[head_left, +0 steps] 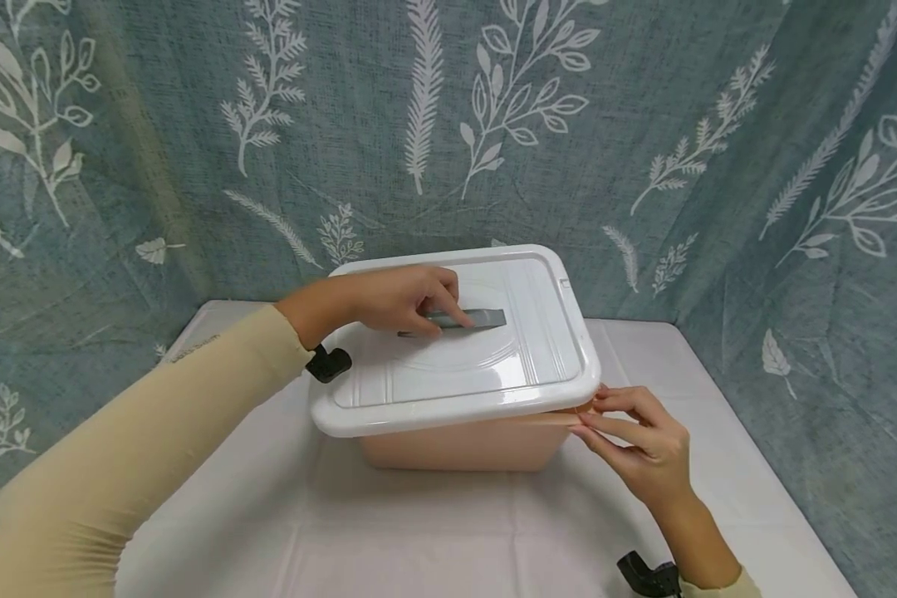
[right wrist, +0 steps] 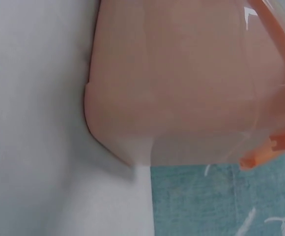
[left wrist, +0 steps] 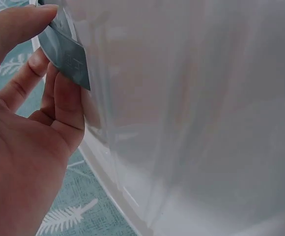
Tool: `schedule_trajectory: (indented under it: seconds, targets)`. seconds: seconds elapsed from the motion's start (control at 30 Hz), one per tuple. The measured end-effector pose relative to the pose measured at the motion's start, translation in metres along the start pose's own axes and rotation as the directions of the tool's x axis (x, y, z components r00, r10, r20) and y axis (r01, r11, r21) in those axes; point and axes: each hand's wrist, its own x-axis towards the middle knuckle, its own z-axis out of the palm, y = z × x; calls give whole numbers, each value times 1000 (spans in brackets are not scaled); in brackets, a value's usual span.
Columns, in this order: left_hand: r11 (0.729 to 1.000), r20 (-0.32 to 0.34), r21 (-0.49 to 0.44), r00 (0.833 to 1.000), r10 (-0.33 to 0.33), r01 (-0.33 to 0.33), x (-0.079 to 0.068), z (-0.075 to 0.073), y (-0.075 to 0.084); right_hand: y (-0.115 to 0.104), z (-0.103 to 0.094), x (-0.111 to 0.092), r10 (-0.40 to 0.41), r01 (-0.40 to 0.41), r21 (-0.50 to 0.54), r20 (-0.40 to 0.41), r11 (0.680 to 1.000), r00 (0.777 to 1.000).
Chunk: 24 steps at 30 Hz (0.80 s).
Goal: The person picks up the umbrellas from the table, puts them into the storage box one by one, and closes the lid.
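A white lid (head_left: 471, 365) with a grey handle (head_left: 489, 318) lies tilted over a peach plastic box (head_left: 463, 450), its right side raised. My left hand (head_left: 407, 297) reaches across the lid and grips the handle. In the left wrist view the thumb is on one side of the handle (left wrist: 71, 61) and curled fingers are on the other. At the box's right end, my right hand (head_left: 646, 440) pinches an orange latch (right wrist: 263, 155) by the rim, just below the lid's corner. Only a fingertip of that hand shows in the right wrist view.
The box stands on a table with a white cloth (head_left: 411, 531). Close behind and at both sides hang teal curtains (head_left: 374, 166) with white leaf prints. Black wrist straps (head_left: 329, 363) sit on both arms.
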Motion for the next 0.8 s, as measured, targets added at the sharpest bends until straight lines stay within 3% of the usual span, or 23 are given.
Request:
schedule_trajectory:
  seconds: [0.3,0.57,0.8]
  targets:
    - [1000,64,-17,998,-3,4,16,4,2,-2,-7,11,-89,89,9,-23,996,996]
    - [1000,138,18,990,-13,11,28,9,3,-3,-10,18,-75,72,-51,-61,996,995]
    - [999,182,8,982,-50,49,35,13,4,-4,-6,21,-84,84,15,-12,996,996]
